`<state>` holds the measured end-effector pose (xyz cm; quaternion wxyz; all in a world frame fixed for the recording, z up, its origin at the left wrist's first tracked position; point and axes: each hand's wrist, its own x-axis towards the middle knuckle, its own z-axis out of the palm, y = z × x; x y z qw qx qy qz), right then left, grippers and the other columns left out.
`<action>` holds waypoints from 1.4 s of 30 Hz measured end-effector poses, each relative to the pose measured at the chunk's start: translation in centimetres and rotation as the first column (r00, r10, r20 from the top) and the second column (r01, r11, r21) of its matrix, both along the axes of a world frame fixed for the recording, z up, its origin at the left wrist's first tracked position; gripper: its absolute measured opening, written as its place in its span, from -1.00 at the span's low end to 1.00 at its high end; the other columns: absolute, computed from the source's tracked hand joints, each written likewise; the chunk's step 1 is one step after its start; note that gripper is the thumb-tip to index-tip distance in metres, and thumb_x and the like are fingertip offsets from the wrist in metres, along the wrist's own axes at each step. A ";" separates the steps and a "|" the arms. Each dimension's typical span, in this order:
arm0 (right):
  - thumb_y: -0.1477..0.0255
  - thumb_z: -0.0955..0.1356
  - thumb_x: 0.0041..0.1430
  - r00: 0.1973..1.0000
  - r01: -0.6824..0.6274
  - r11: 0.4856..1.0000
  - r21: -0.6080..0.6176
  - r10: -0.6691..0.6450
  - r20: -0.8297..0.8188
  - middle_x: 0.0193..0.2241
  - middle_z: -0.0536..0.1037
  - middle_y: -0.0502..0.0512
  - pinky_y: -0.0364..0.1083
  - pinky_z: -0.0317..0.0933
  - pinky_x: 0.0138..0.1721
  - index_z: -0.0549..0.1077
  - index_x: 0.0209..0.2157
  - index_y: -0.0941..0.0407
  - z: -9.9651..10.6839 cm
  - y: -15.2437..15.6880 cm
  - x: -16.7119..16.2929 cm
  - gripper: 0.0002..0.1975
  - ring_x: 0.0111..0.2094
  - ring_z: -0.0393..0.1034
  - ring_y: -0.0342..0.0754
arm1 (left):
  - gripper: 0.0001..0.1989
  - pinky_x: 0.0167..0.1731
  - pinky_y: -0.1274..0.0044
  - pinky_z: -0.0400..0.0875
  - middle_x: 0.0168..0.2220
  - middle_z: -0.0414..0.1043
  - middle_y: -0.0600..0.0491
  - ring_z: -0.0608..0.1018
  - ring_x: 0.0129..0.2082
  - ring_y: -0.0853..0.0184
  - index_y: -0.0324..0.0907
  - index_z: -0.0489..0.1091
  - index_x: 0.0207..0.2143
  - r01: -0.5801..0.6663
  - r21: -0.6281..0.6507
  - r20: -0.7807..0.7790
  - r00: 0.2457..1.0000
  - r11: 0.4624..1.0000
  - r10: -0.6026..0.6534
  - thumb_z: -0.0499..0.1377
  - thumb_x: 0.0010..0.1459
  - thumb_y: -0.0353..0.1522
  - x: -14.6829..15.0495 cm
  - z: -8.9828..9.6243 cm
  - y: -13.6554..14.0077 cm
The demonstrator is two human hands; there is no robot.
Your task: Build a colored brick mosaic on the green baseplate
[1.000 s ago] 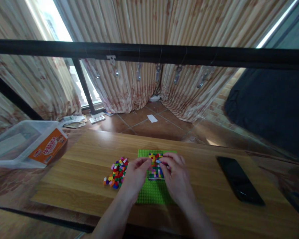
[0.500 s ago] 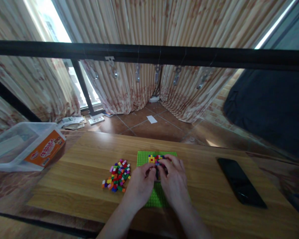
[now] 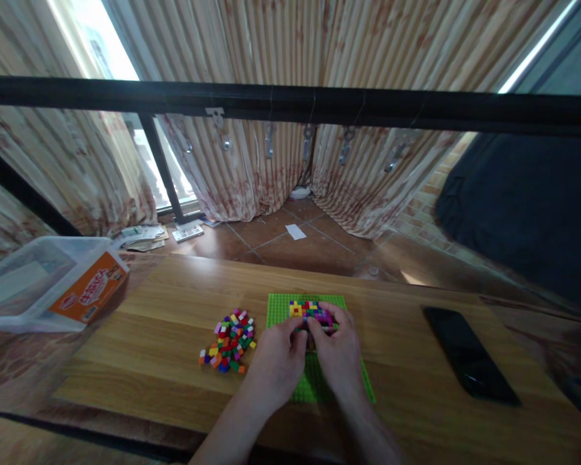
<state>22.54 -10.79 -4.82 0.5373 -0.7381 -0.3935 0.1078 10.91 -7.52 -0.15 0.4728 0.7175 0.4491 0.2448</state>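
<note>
My left hand (image 3: 278,358) bends over the green studded baseplate (image 3: 361,378), thumb and forefinger pinched together at the front edge of a patch of small toy bricks (image 3: 300,309). Whatever sits in that pinch is too small and hidden to make out. From the right, my right hand (image 3: 337,342) curls round the same patch, its thumb near the left fingertips and its fingers on the far right side. Yellow, red, blue and purple bricks show between the hands. Left of the plate lies a loose pile of mixed toy bricks (image 3: 230,342).
A wooden table (image 3: 159,329) carries everything at hand. A black phone (image 3: 467,355) lies on its right side. Off the left end stands a clear plastic box (image 3: 24,316) with an orange label. Behind are a dark rail (image 3: 290,103) and patterned curtains (image 3: 266,51).
My right hand's fingers have shifted and curled slightly, uncovering purple bricks on the patch. My left hand stays pinched in nearly the same spot. The loose pile looks the same.
</note>
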 end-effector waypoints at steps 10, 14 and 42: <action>0.35 0.37 0.04 0.995 -0.017 1.000 0.003 0.017 -0.101 -0.13 0.48 0.20 0.06 0.31 -0.06 0.50 -0.13 0.12 -0.3 0.4 0.1 -0.67 -0.12 0.41 0.08 | -0.77 -0.33 0.50 0.34 -0.39 0.57 -0.01 0.52 -0.38 0.23 -0.11 0.57 -0.25 -0.055 -0.045 0.116 0.991 0.997 0.060 0.13 0.10 -0.40 0.1 -0.5 -0.2; 0.31 0.37 0.06 0.993 -0.055 0.998 0.002 0.055 -0.102 -0.13 0.49 0.19 0.10 0.28 -0.02 0.49 -0.11 0.12 -0.3 0.2 0.3 -0.66 -0.10 0.41 0.09 | -0.79 -0.38 0.54 0.29 -0.42 0.52 0.02 0.46 -0.43 0.31 -0.15 0.58 -0.31 -0.064 -0.090 0.177 0.981 0.994 0.080 0.12 0.12 -0.40 0.3 -0.6 0.1; 0.41 0.36 0.24 0.824 -0.545 0.837 -0.052 0.547 0.149 -0.22 0.56 0.05 -0.06 0.31 -0.11 0.54 -0.19 0.05 4.6 -2.3 -2.2 -0.87 -0.16 0.45 -0.04 | -0.44 0.12 0.41 0.28 -0.10 0.52 -0.22 0.54 -0.07 0.19 -0.37 0.51 -0.14 0.372 -0.721 0.693 0.391 0.585 0.606 0.00 0.28 -0.05 -0.8 2.2 0.7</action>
